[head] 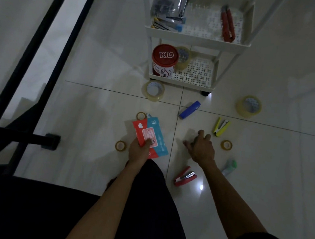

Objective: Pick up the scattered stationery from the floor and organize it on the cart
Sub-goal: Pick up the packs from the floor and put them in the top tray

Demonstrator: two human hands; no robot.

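My left hand [139, 149] grips a red and blue wipes pack [152, 136] just above the floor. My right hand [201, 147] hovers over the tiles with fingers spread and nothing in it. Around it lie a yellow stapler [221, 126], a red stapler [185, 176], a blue stapler [190, 109], a green-capped tube [229, 167] and three small tape rolls [226, 144] [120, 146] [141, 115]. Two large clear tape rolls [153, 90] [249, 106] sit near the white cart [197, 37].
The cart's top shelf holds a red cutter [227, 25], a clear bag of clips [164, 6] and pens. The lower shelf holds a red KD tin [164, 59] and a tape roll [183, 58]. A black metal frame [34, 72] stands at the left.
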